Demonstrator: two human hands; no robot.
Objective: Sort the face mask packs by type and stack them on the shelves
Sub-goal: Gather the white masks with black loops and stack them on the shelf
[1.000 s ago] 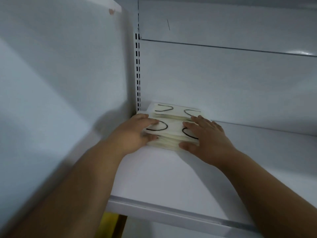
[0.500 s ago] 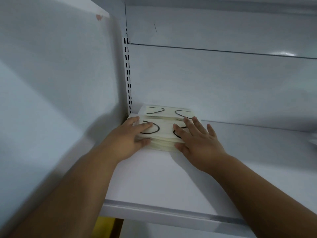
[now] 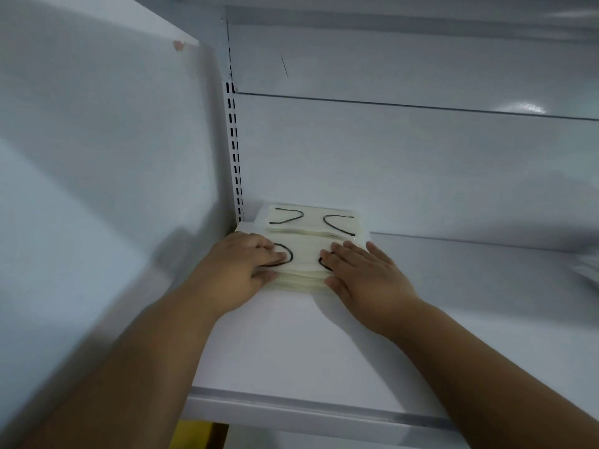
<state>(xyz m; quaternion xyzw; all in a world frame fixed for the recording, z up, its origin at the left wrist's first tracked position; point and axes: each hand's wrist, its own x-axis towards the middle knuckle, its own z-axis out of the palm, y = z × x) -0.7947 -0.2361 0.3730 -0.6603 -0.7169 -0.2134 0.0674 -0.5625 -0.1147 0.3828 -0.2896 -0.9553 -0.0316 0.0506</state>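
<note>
Two stacks of face mask packs sit in the back left corner of the white shelf [image 3: 324, 351], one behind the other. The near stack [image 3: 304, 264] lies under both hands. The left hand [image 3: 240, 270] rests on its left end, fingers straight and close together on the top pack, thumb against the front edge. The right hand [image 3: 363, 277] lies flat on its right end, fingers slightly spread over the top, thumb at the front edge. The far stack [image 3: 314, 220] lies just beyond the fingertips, untouched, against the back panel [image 3: 405, 163] beside the slotted upright [image 3: 236, 157].
</note>
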